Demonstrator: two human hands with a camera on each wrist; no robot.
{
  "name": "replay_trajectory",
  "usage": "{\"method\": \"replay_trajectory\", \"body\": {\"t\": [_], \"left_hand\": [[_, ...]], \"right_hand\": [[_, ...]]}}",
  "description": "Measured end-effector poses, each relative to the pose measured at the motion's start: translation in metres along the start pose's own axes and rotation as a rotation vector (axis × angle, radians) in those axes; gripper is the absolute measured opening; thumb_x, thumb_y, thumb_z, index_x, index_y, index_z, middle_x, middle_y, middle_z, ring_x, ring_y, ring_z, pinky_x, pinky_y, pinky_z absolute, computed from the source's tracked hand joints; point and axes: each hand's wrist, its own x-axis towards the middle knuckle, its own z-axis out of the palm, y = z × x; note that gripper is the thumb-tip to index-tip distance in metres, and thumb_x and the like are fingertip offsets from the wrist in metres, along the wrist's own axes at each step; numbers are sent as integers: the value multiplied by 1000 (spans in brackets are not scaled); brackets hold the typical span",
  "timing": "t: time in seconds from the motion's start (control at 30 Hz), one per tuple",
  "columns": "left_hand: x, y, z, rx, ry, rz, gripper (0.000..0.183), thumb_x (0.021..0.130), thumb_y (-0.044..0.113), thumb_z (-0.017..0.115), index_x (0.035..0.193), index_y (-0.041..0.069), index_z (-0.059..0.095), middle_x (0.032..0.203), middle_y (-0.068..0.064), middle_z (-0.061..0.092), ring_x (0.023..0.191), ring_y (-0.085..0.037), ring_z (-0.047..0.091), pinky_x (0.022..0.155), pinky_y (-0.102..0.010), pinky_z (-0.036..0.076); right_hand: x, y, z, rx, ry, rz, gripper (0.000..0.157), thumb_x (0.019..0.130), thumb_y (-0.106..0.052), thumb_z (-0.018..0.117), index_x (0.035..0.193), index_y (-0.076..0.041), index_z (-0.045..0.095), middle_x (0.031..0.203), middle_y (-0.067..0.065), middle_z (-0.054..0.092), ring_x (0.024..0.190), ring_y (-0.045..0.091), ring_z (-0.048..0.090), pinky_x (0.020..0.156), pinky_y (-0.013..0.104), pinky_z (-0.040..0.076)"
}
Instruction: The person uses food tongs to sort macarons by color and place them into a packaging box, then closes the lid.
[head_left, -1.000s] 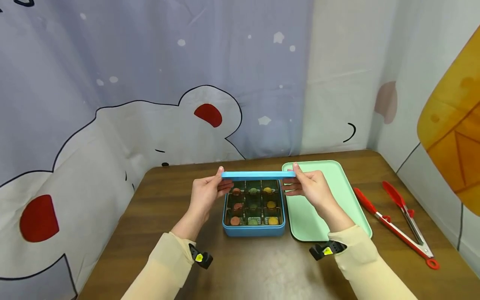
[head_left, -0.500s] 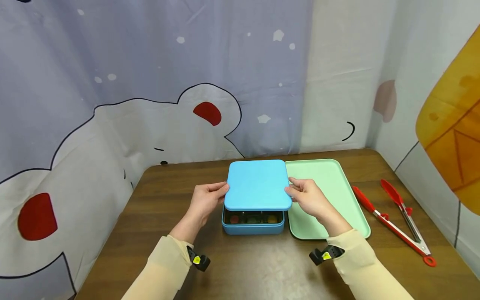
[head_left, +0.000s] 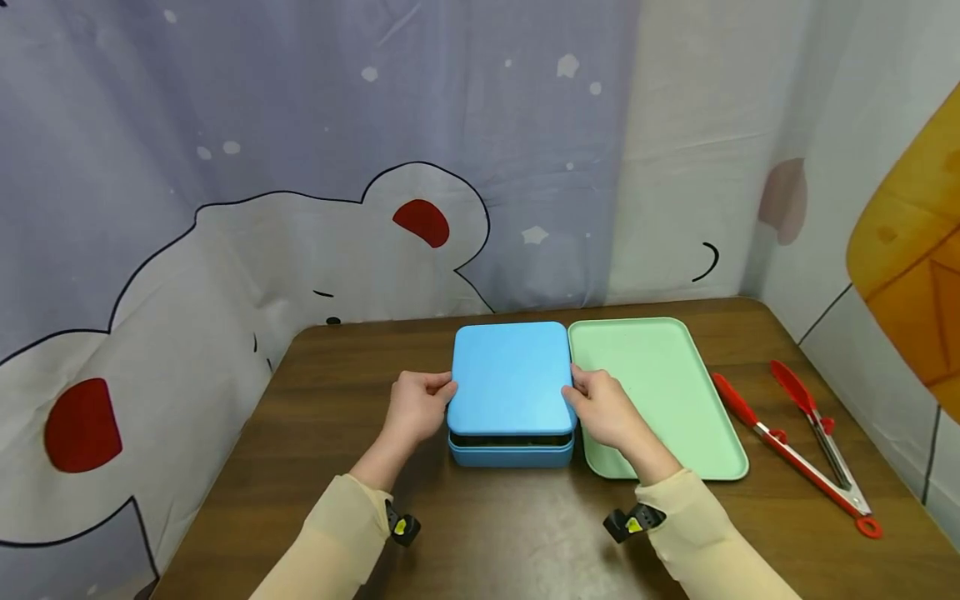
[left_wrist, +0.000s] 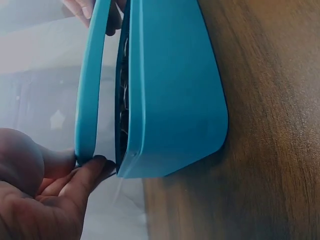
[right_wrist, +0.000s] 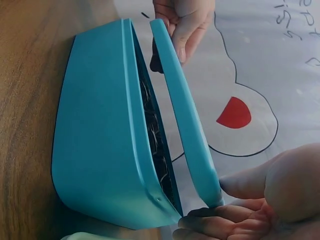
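A square blue lid point(head_left: 512, 379) is held level just over its blue box point(head_left: 512, 456), a narrow dark gap showing between them along the front. My left hand point(head_left: 420, 406) pinches the lid's left edge, thumb on top and fingers beneath. On the opposite edge my right hand point(head_left: 602, 407) pinches it the same way. Both wrist views show the lid point(left_wrist: 90, 85) apart from the box rim point(right_wrist: 137, 100). Inside the box only the dark edge of a divided insert point(right_wrist: 152, 130) is visible; the rest is hidden under the lid.
Right of the box lies a pale green tray point(head_left: 675, 392), close beside it. Farther right, red-and-silver tongs point(head_left: 806, 467) rest spread on the brown wooden table point(head_left: 352, 367). A printed curtain point(head_left: 300, 258) rises behind the table.
The lid, earlier tilted up edge-on behind the sweets in the box, has been turned flat and lowered over it. Both hands came down with it, covering the compartments from view.
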Motion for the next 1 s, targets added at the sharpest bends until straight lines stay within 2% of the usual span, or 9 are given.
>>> {"method": "replay_trajectory", "body": {"t": [0.07,0.17,0.3,0.37,0.5,0.6,0.7,0.83,1.0], "left_hand": [[-1,0,1,44,8,17,30,102,14,73,129,0,75,121,-15,76,113,-27,71,81,-38,61],[-2,0,2,88,11,38,29,102,13,74,127,0,76,119,-15,77,101,-23,73,71,-33,59],[-3,1,2,110,9,43,28,102,13,73,127,-1,76,118,-15,77,87,-20,70,62,-30,52],[-3,1,2,119,9,37,28,102,12,73,127,-1,77,119,-15,76,86,-20,69,61,-29,51],[-5,0,3,130,2,6,27,103,12,73,126,-1,77,120,-16,76,91,-20,69,61,-29,51],[-6,-1,4,126,-3,-8,27,102,12,73,125,-2,77,120,-16,76,94,-21,70,62,-30,53],[-6,-2,6,123,0,-4,27,101,11,74,124,-3,78,119,-17,76,97,-21,71,63,-30,54],[-5,-3,7,117,9,-10,26,101,11,75,123,-2,78,119,-17,76,95,-21,71,61,-30,55],[-3,-4,8,120,7,-26,26,101,11,74,124,-2,78,120,-17,76,92,-20,71,59,-29,55]], "right_hand": [[1,-2,2,-10,1,12,27,110,-7,53,97,11,70,72,12,56,43,12,23,44,26,28],[1,-3,4,-24,2,30,46,110,-6,54,64,-7,48,103,31,64,44,12,24,46,26,29],[0,-2,6,-58,20,27,35,109,-5,55,75,1,60,89,26,65,45,12,27,48,27,31],[0,-2,8,-87,27,19,24,108,-5,55,103,14,70,68,10,51,46,12,30,50,29,34],[-1,-3,12,-118,20,39,49,108,-5,54,147,23,43,64,9,47,48,14,33,54,33,39],[-2,-4,13,-124,23,61,50,108,-5,54,148,23,42,97,36,66,50,16,33,55,35,39],[-2,-5,14,-131,28,71,49,108,-5,54,146,24,43,143,43,50,49,17,33,55,36,39],[-1,-5,16,-136,28,86,47,108,-5,54,144,24,47,144,43,49,47,16,31,54,35,39],[2,-4,17,-156,28,98,45,108,-6,55,142,23,50,107,40,63,47,15,32,55,35,39]]}}
